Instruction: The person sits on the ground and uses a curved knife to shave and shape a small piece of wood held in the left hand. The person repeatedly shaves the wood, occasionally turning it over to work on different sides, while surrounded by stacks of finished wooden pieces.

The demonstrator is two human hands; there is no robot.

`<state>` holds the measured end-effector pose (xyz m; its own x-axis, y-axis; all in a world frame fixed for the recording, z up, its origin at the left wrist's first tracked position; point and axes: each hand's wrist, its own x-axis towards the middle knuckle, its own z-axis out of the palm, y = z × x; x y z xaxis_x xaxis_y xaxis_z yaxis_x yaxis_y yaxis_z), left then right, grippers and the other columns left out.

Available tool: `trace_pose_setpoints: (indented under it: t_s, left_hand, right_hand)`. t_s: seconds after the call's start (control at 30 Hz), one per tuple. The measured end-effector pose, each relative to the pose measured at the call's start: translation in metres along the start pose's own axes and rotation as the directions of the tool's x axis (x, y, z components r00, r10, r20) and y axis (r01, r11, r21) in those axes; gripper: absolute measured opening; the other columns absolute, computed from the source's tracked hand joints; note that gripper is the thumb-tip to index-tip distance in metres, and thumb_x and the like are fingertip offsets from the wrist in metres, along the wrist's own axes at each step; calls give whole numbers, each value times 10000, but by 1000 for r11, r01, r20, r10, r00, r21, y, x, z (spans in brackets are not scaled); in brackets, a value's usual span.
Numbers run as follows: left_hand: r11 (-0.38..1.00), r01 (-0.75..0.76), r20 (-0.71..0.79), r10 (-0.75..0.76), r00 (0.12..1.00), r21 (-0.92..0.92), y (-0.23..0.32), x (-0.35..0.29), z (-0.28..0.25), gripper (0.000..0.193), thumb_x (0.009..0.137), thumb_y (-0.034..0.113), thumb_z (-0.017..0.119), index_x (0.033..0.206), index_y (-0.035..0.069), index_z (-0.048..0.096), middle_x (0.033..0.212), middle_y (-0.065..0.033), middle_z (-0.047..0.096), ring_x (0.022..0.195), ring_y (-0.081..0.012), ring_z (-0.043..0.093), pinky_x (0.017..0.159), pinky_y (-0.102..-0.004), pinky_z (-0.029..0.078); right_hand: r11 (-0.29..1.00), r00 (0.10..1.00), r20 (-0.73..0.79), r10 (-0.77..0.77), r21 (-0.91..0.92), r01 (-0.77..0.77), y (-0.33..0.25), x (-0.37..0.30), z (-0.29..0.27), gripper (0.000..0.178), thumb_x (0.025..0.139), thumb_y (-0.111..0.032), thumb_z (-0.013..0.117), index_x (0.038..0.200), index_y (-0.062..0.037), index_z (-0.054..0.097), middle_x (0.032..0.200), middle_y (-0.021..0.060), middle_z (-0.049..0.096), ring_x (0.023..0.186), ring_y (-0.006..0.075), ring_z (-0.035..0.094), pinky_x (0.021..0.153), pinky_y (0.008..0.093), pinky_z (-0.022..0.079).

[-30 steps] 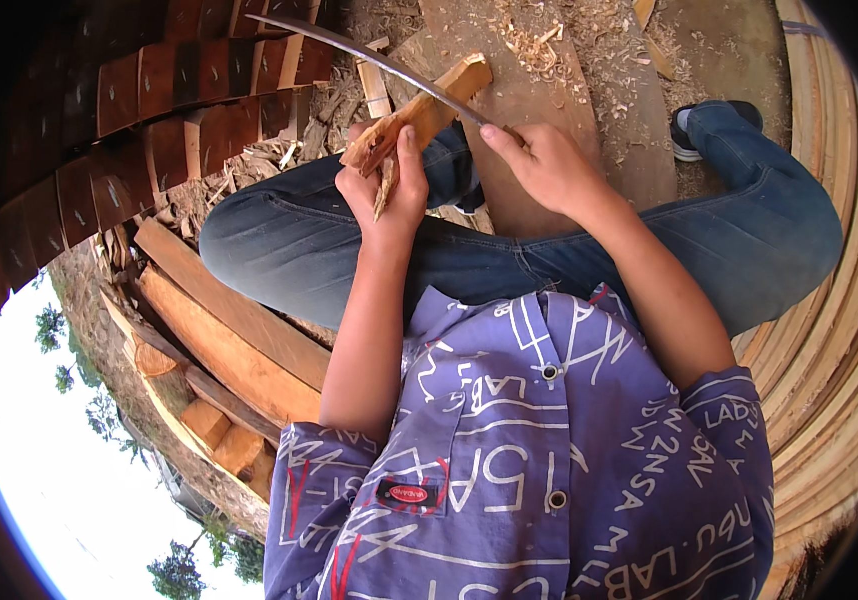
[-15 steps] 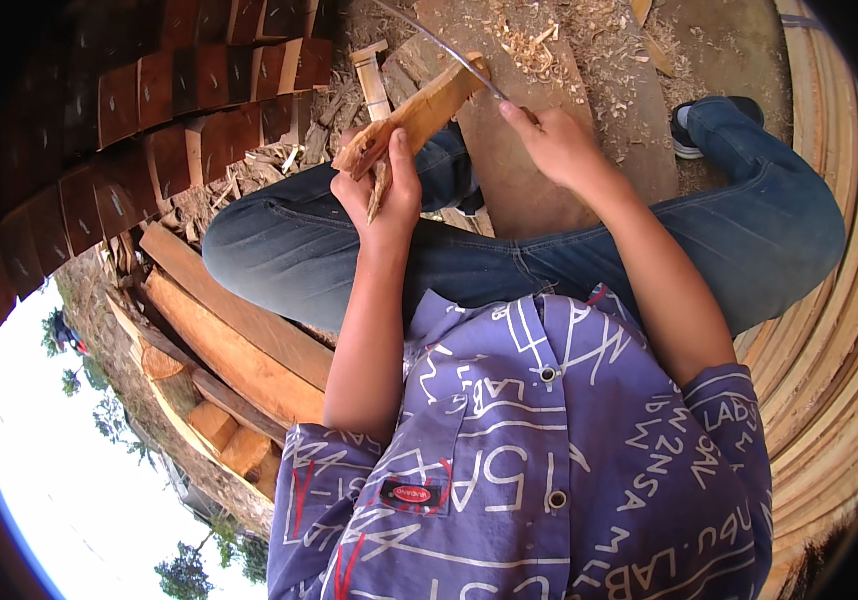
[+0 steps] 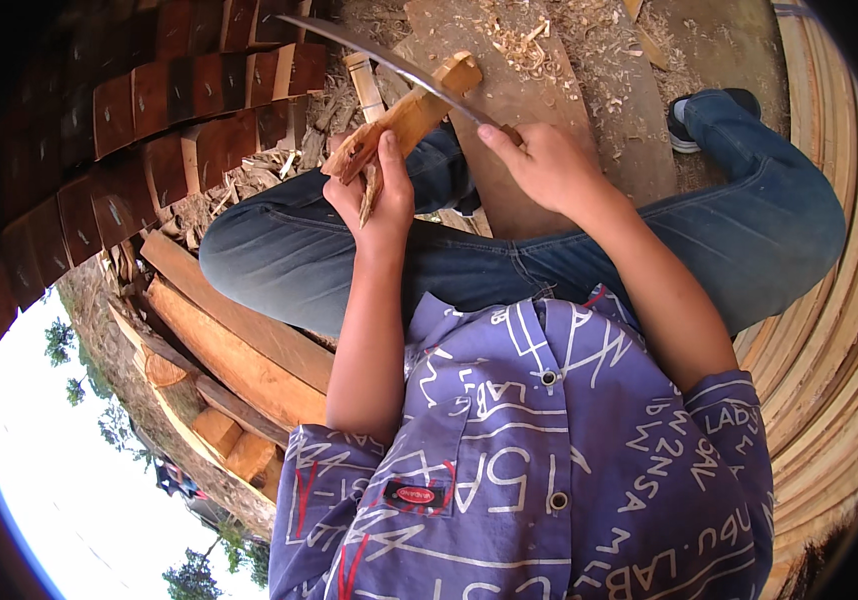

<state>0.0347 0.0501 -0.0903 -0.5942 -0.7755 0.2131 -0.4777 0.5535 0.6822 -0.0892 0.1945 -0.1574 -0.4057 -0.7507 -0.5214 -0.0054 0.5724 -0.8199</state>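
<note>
1. The right hand (image 3: pixel 549 172) has come back toward the body, lower than 0.5 s ago.
2. The long blade (image 3: pixel 384 60) has shifted with it: its tip, past the upper edge 0.5 s ago, shows again, and the blade now crosses the wood piece (image 3: pixel 407 120) farther from that piece's far end.
3. The wood piece and left hand (image 3: pixel 389 205) sit slightly farther left than 1.0 s ago.
4. At left, the trees (image 3: pixel 59 345) appear lower in view.
</note>
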Motion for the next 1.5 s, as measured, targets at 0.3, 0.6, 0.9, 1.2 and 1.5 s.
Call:
trace_pose_setpoints:
  t_s: [0.3, 0.6, 0.9, 1.2, 1.5]
  left_hand:
    - [1000, -24, 37, 25, 999, -16, 14, 1, 0, 147, 885, 63, 654, 908, -82, 646, 813, -107, 652, 736, -136, 641, 675, -253, 490]
    - [1000, 9, 6, -9, 1000, 2, 0, 1, 1, 153, 893, 82, 649, 918, -69, 638, 810, -122, 656, 744, -154, 650, 687, -279, 502]
    - [999, -18, 28, 17, 999, 48, 4, -1, 0, 151, 890, 83, 653, 921, -63, 628, 804, -127, 666, 708, -160, 643, 669, -285, 506]
    - [999, -10, 59, 7, 998, 51, 11, 2, -3, 150, 893, 55, 641, 919, -92, 634, 854, -120, 650, 739, -159, 636, 671, -282, 494]
    - [997, 74, 54, -76, 996, 31, 6, 2, -1, 173, 915, 107, 653, 978, -54, 645, 891, -94, 677, 832, -153, 636, 760, -280, 499]
  right_hand:
    - [985, 982, 85, 170, -26, -169, 14, 18, -17, 710, 930, -626, 455, 845, 34, 703, 717, 266, 652, 785, 395, 681, 706, 471, 508]
    - [994, 998, -65, 14, 111, -7, 10, 10, -8, 691, 949, -586, 485, 704, 51, 596, 533, 157, 521, 535, 285, 545, 554, 424, 419]
    - [994, 994, -27, 103, -20, -103, 11, 7, 0, 736, 933, -627, 447, 812, 58, 687, 742, 274, 653, 798, 422, 673, 741, 485, 516]
    - [984, 994, -25, -106, 140, 109, -16, -1, -17, 649, 941, -576, 479, 792, 20, 688, 700, 250, 648, 750, 416, 666, 698, 472, 506]
    - [1000, 990, -138, 27, 17, -25, 25, 13, -15, 517, 886, -462, 652, 747, 35, 628, 564, 157, 545, 553, 266, 561, 569, 414, 447]
